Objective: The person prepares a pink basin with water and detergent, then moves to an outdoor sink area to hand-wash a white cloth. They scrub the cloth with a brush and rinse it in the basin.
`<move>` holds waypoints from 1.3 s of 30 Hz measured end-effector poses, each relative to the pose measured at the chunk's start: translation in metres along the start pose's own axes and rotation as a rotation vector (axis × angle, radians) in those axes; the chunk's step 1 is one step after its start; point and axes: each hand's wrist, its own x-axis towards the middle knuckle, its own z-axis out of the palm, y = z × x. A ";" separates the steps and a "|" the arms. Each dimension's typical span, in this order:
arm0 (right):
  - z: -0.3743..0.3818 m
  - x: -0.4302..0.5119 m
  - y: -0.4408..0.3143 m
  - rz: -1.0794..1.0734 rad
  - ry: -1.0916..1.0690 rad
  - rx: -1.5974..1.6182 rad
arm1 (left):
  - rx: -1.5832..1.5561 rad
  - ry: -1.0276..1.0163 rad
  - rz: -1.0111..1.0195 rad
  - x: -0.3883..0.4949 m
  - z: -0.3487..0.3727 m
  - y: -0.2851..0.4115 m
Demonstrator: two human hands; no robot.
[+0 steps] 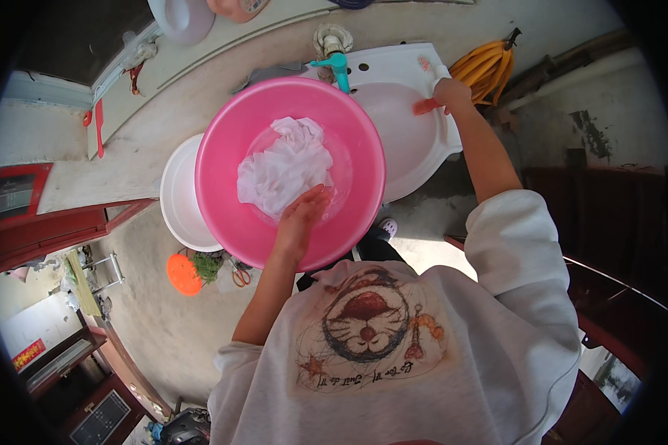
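A large pink plastic basin point(222, 167) lies before me, partly over the left side of a white ceramic washbasin point(406, 128). Wet white cloth point(284, 167) is bunched in it, with a little water around the cloth. My left hand point(305, 214) is over the near part of the pink basin, at the cloth's lower edge, palm turned up and holding nothing. On the right, my right hand point(452, 93) is closed at the washbasin's rim around an object with an orange-red end point(425, 106). A white part shows above the fingers; its exact kind is unclear.
A turquoise tap point(339, 69) overhangs the pink basin's far rim. Behind the left side stands a white basin point(181, 194). A coiled yellow hose point(487, 69) hangs at the right. Orange-handled scissors point(240, 276), greens point(205, 267) and an orange dish point(183, 275) lie lower down.
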 end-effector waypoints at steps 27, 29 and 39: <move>-0.116 0.084 0.015 -0.400 0.385 1.237 | 0.090 0.026 0.063 0.009 -0.025 -0.020; -0.131 0.109 -0.005 -0.347 0.393 1.312 | 0.065 0.059 0.076 0.001 -0.028 -0.022; -0.119 0.232 0.008 -0.333 0.937 0.581 | 0.032 0.081 0.139 -0.011 -0.044 -0.029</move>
